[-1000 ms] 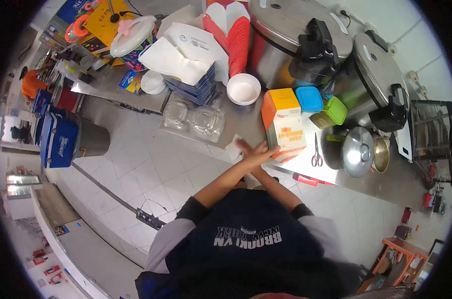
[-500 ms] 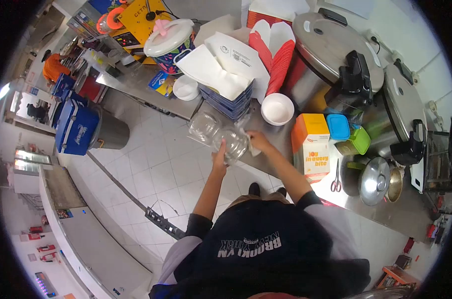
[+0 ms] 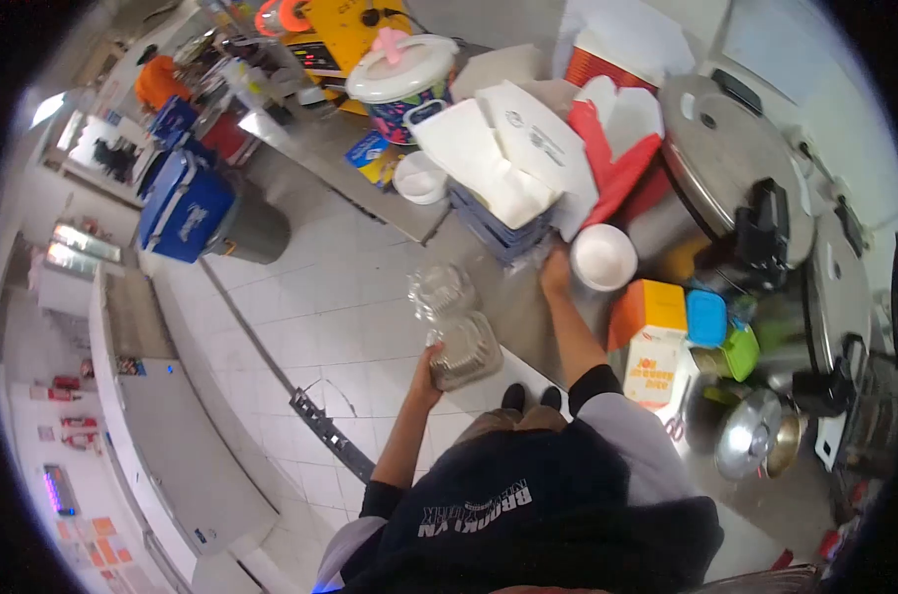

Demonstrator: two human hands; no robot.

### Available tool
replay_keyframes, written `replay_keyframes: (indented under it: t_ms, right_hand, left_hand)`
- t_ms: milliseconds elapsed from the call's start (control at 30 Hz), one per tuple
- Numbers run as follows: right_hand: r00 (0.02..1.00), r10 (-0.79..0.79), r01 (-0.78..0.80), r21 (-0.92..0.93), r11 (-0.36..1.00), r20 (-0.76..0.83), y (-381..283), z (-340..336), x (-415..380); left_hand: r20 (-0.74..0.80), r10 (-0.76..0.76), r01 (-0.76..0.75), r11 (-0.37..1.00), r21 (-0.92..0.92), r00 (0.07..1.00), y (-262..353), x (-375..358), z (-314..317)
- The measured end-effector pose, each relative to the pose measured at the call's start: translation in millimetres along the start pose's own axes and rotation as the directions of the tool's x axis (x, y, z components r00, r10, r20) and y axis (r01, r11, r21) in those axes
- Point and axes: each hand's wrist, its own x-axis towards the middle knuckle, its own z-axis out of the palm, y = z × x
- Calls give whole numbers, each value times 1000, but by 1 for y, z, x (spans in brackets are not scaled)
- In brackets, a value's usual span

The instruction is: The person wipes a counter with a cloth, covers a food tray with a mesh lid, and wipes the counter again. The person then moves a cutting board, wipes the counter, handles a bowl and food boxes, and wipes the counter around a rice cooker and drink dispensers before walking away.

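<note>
My left hand [image 3: 430,374] grips the edge of a clear plastic clamshell container [image 3: 466,351], which hangs open over the floor beside the counter. Its two halves are spread, one above the other. My right hand [image 3: 556,270] reaches onto the steel counter, between a stack of folded takeout boxes [image 3: 497,220] and a stack of white bowls [image 3: 604,257]. The fingers there are blurred and partly hidden, so I cannot make out what they hold, if anything.
Large steel pressure cookers [image 3: 731,148] line the wall. An orange and white carton [image 3: 654,342], a blue-lidded tub [image 3: 706,317] and a metal lid [image 3: 749,434] sit to the right. A floral pot [image 3: 401,89] stands at the back; a blue cooler [image 3: 187,208] is at left.
My right hand has left the clamshell, where it held a white cloth or tissue, and moved to the counter by the boxes. The container, still in my left hand, is now lower.
</note>
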Motion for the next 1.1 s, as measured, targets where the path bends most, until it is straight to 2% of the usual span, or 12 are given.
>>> replay_keyframes:
  t_ms: [100, 167, 300, 433, 533, 633, 800, 867, 933, 967, 1000, 1100]
  right_hand:
    - [941, -333, 308, -255, 916, -60, 48, 30, -14]
    - [966, -260, 252, -256, 933, 4, 14, 29, -43]
    - [899, -399, 411, -37, 911, 179, -19, 37, -109]
    - [693, -418, 383, 191, 904, 588, -50, 52, -95]
    - [771, -512, 447, 251, 859, 379, -65, 89, -44]
    - [746, -478, 430, 214, 877, 463, -68, 103, -1]
    - [776, -560, 534, 171, 828, 291, -55, 112, -65]
    - [745, -533, 448, 292, 845, 401, -54, 92, -101]
    - [703, -449, 285, 361, 888, 552, -72, 45, -119]
    - [684, -417, 188, 407, 894, 599, -69, 28, -117]
    - [790, -391, 243, 343, 907, 473, -60, 5, -116]
    - [951, -300, 291, 111, 950, 76, -37, -49, -111]
  left_hand:
    - [-63, -36, 34, 999, -31, 997, -11, -17, -25]
    - [-102, 7, -9, 1000, -16, 995, -13, -41, -25]
    - [-82, 51, -54, 998, -41, 995, -21, -97, -29]
    - [-153, 57, -75, 991, -114, 987, -45, -131, -51]
    - [-250, 111, -156, 973, -168, 962, -51, -167, -32]
    - [-279, 133, -214, 935, -284, 951, -74, -175, -43]
    - [-450, 164, -289, 930, -225, 878, -87, -197, -34]
    - [-465, 470, -337, 877, 342, 750, -152, -160, -128]
    - [-566, 67, -208, 960, -188, 822, -98, -192, -48]
    - [-440, 166, -300, 919, -256, 883, -100, -183, -51]
    - [-296, 256, -336, 905, -260, 920, -101, -179, -56]
    - [-309, 234, -323, 905, -278, 922, -90, -175, -42]
